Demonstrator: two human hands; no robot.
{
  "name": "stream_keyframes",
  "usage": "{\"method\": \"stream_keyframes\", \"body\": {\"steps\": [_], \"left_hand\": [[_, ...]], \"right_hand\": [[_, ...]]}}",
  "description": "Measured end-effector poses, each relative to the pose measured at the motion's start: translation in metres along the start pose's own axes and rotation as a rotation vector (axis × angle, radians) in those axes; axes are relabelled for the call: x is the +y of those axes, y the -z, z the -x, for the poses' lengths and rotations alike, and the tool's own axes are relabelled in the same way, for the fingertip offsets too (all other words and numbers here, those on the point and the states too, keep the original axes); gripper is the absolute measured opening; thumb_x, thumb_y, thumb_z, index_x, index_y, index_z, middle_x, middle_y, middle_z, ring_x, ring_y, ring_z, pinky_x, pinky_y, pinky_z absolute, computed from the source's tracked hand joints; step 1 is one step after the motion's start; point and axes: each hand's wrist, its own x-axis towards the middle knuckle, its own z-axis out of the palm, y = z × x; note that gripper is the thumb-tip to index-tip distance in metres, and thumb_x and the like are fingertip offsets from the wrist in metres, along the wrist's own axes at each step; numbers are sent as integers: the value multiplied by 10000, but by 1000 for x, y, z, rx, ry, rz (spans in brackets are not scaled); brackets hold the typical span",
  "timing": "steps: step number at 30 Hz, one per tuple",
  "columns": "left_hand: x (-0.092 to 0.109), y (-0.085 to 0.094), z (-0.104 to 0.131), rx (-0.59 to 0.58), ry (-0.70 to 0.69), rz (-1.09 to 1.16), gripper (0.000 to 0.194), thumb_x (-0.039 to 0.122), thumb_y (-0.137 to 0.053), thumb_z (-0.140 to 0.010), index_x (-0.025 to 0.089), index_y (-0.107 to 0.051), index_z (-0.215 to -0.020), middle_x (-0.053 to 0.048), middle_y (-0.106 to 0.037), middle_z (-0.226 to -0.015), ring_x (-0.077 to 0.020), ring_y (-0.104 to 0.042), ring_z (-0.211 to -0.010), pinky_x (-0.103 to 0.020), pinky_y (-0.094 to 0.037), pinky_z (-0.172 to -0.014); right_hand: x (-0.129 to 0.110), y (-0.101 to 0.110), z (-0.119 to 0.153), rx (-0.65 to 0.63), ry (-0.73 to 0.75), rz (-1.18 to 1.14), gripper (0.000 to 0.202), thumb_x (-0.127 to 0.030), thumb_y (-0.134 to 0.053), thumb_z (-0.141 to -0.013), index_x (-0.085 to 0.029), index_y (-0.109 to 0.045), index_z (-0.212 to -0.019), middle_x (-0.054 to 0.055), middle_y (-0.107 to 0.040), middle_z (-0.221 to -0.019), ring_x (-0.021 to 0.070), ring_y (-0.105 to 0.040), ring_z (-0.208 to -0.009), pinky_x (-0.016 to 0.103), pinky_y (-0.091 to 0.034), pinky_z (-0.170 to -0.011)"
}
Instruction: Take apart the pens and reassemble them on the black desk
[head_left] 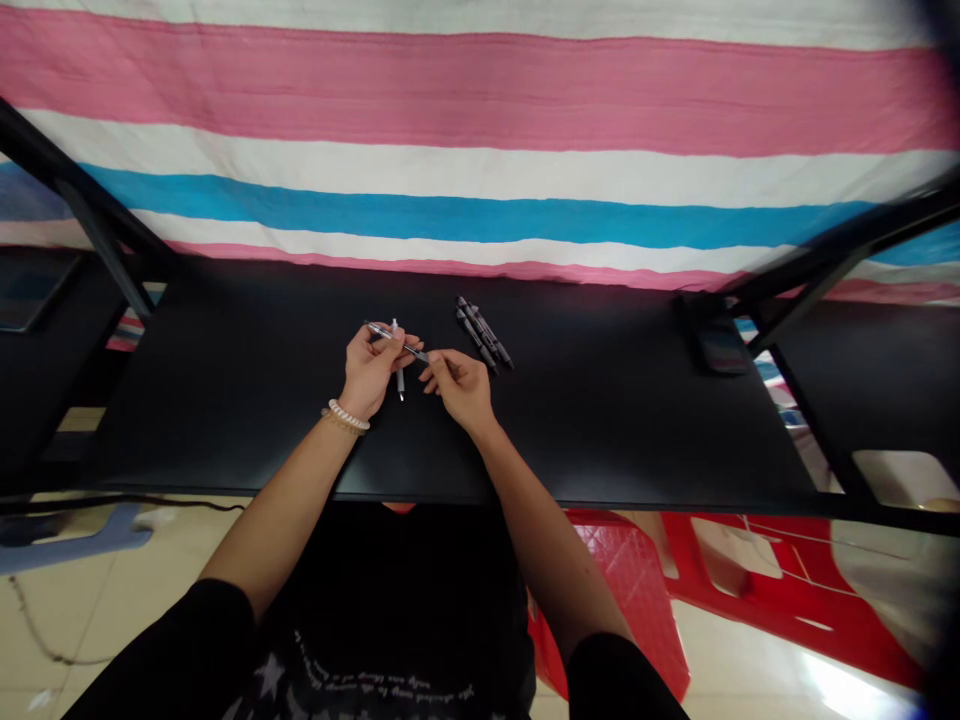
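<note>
A slim pen (380, 331) with a clear-looking barrel slants between my two hands, above the black table. My left hand (370, 372) is closed around its barrel, thumb on top. At the lower right end, my right hand (463, 388) pinches a grey part of the pen. Whether that part is joined to the barrel or apart from it, I cannot tell. A white pen (400, 381) lies behind my left fingers, its middle hidden by them. To the right of my right hand, several dark pens (484, 333) rest side by side on the table.
The black table (600, 420) ends at a striped cloth (480, 95) along its back. A dark phone (718, 340) lies near the right end, beside a black metal frame (840, 250). Red plastic stools (622, 570) stand below the front edge.
</note>
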Motion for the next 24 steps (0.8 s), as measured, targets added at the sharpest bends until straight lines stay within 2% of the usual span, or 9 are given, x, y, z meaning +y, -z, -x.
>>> {"method": "stream_keyframes", "body": {"steps": [2,4,8,11,13,16,18,24], "left_hand": [[0,0,0,8,-5,3,463,422,-883,-724,196,-529,-920,-26,-769,-836,-183,-772,-808,-323,-617,-785],[0,0,0,18,-6,-1,465,423,-882,-724,197,-528,-923,-24,-768,-828,-186,-772,-803,-323,-615,-782],[0,2,0,20,1,-13,449,415,-870,-744,199,-521,-928,-28,-765,-808,-190,-770,-793,-303,-606,-741],[0,1,0,5,7,-17,440,416,-862,-755,202,-517,-923,-32,-770,-825,-187,-772,-809,-302,-606,-753],[0,1,0,-2,3,-13,451,424,-867,-747,203,-514,-920,-28,-769,-828,-186,-772,-807,-301,-606,-753],[0,0,-1,13,-10,-12,468,437,-873,-734,204,-514,-924,-22,-768,-825,-183,-772,-797,-290,-605,-738],[0,0,0,19,-12,-14,483,444,-881,-720,203,-516,-923,-24,-768,-820,-186,-771,-790,-293,-607,-730],[1,1,1,-1,1,-39,475,464,-869,-730,206,-514,-913,-26,-764,-812,-187,-765,-788,-310,-610,-740]], "right_hand": [[0,-1,0,25,21,-28,495,-641,-719,-810,-199,-712,-1032,30,-737,-820,129,-668,-589,260,-569,-569],[0,-1,0,14,17,-43,516,-642,-745,-784,-196,-716,-1042,26,-735,-804,131,-662,-572,269,-569,-562],[-4,1,1,-38,-8,13,491,-668,-640,-869,-183,-711,-861,-8,-654,-609,105,-571,-433,235,-468,-454],[-6,3,2,-61,-2,87,537,-657,-545,-940,-192,-636,-688,-11,-610,-536,90,-528,-395,224,-422,-435],[-6,2,1,-46,13,74,503,-656,-553,-935,-195,-667,-769,-10,-634,-576,99,-555,-427,230,-450,-456],[-1,0,0,-1,46,0,483,-650,-679,-845,-204,-702,-1027,10,-712,-761,127,-644,-556,260,-543,-551],[2,-1,0,-4,53,-9,478,-631,-708,-826,-198,-710,-1028,13,-712,-774,127,-646,-560,264,-547,-554],[4,3,0,-72,26,83,449,-630,-605,-902,-197,-717,-931,-25,-630,-602,98,-527,-409,235,-438,-440]]}}
